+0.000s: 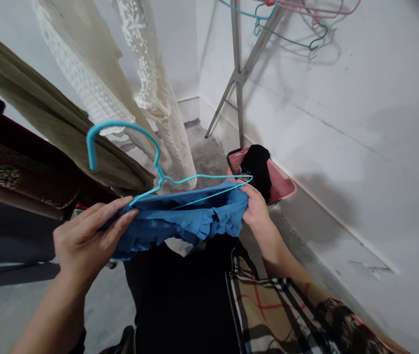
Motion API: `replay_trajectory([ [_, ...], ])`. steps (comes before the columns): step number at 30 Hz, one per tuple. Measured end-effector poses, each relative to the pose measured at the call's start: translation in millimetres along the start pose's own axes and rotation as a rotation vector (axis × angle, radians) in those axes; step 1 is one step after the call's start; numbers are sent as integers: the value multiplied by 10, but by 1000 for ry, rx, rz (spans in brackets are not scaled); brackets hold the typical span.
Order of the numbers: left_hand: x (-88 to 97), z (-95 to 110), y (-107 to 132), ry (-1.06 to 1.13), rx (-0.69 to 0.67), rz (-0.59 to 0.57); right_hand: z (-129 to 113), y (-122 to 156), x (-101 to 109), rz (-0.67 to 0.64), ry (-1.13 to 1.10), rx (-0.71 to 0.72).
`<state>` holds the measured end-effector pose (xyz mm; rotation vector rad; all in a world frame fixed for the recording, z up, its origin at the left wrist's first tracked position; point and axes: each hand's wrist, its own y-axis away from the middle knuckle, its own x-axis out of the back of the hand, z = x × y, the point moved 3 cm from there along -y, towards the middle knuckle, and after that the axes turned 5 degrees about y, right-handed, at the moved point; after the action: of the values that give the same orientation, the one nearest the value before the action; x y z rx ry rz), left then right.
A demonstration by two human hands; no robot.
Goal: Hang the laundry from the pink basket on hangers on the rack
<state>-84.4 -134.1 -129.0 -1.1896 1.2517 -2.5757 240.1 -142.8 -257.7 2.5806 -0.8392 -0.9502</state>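
A blue ruffled garment (pixel 180 219) is stretched between my two hands, with a turquoise wire hanger (pixel 150 147) lying along its top edge, hook up at the left. My left hand (pixel 86 241) grips the garment's left end, fingers extended over the cloth and thumb under it. My right hand (pixel 255 206) pinches the garment's right end together with the hanger's right tip.
Cream lace and olive clothes (pixel 84 88) hang at the left. A pink basket (pixel 279 184) with a black item in it sits on the floor by the white wall. A metal rack leg (pixel 237 73) stands behind, with spare hangers (pixel 305 19) above.
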Motion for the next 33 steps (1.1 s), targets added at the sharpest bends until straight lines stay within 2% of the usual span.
replay_trajectory([
  [2,-7,0,35,-32,-69,-24,-71,-18,9,60,68,114],
  [5,-73,-35,120,-110,-170,-67,-137,-42,8,74,145,225],
  [9,-184,-109,237,-250,-144,-63,-195,39,21,-2,317,349],
  [10,-198,-124,253,-253,-108,-43,-221,91,10,-85,418,373],
  [11,-205,-140,263,-230,-53,-25,-249,157,-16,-224,555,393],
  [14,-193,-205,263,-53,180,5,-340,405,-116,-799,992,466],
  [15,-180,-222,257,12,235,18,-400,463,-133,-886,1069,539],
  [16,-169,-234,249,67,268,22,-483,492,-147,-865,1104,654],
  [19,-144,-239,210,157,254,18,-717,470,-183,-498,1155,1061],
  [20,-142,-238,195,170,243,12,-737,445,-210,-436,1223,1142],
  [21,-139,-236,179,180,237,19,-725,413,-245,-438,1321,1184],
  [23,-127,-235,146,194,249,65,-655,344,-317,-539,1518,1192],
  [25,-123,-237,113,210,295,96,-611,307,-374,-609,1619,1212],
  [30,-187,-212,27,302,362,97,-708,401,-527,-597,1649,1412],
  [33,-268,-177,-19,348,377,85,-771,493,-632,-567,1662,1463],
])
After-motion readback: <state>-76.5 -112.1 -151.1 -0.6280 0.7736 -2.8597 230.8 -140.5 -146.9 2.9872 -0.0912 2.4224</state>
